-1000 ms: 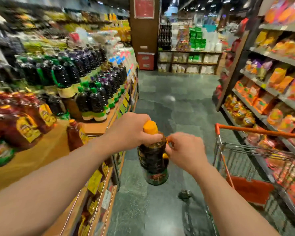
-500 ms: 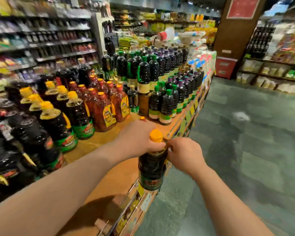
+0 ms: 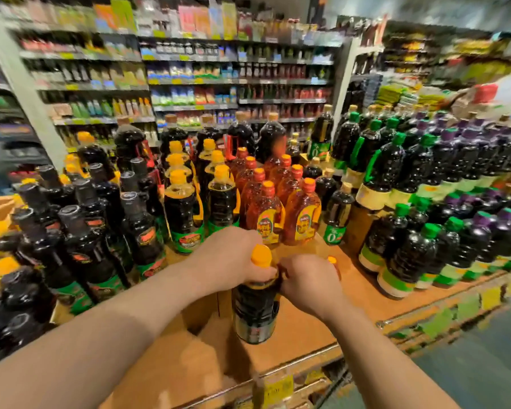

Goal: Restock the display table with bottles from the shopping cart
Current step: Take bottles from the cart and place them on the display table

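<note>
I hold a dark bottle (image 3: 255, 311) with an orange cap upright over the front part of the wooden display table (image 3: 301, 332). My left hand (image 3: 230, 258) grips its neck just under the cap. My right hand (image 3: 307, 280) grips its shoulder and handle side from the right. Behind it stand rows of matching orange-capped dark bottles (image 3: 183, 211) and red-orange bottles (image 3: 266, 214). The shopping cart is out of view.
Black-capped dark bottles (image 3: 80, 231) crowd the table's left side. Green- and purple-capped dark bottles (image 3: 410, 231) fill the right side. Yellow price tags (image 3: 278, 388) line the table's front edge. Store shelving (image 3: 189, 84) rises behind. Grey floor (image 3: 469, 373) lies at lower right.
I have turned left from the cart and aisle toward the display table. The bottle, held in both hands throughout, has moved from over the floor to above the table's front area.
</note>
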A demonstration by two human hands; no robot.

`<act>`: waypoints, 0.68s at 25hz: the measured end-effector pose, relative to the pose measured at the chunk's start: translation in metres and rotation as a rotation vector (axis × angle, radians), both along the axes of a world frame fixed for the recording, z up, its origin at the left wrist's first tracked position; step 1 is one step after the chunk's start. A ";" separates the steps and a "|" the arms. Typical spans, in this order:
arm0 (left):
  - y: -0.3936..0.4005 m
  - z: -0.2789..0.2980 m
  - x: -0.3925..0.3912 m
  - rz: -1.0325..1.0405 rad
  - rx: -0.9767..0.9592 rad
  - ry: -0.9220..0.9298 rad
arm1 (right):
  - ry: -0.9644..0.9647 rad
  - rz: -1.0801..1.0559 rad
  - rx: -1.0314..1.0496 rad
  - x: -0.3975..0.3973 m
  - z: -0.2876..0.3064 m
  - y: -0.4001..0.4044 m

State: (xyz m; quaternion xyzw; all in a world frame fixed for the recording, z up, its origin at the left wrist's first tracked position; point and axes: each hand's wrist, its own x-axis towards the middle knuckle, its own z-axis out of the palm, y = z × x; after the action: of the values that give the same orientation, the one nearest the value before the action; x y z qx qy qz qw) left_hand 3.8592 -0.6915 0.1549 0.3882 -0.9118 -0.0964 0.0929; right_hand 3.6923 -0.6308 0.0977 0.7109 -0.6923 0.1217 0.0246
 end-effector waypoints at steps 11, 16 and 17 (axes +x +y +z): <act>-0.046 0.024 0.031 0.230 -0.053 -0.093 | -0.033 0.299 -0.043 0.025 0.016 -0.094; -0.060 0.009 0.037 0.295 0.064 -0.203 | -0.018 0.339 0.012 0.032 -0.005 -0.112; -0.062 0.002 0.038 0.307 0.083 -0.230 | -0.010 0.340 0.031 0.033 -0.010 -0.113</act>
State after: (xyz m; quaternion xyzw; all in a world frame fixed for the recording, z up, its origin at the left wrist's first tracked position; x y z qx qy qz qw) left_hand 3.8975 -0.7535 0.1565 0.5346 -0.8418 -0.0735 -0.0141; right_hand 3.7258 -0.7434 0.0878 0.8173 -0.5640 0.1172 -0.0108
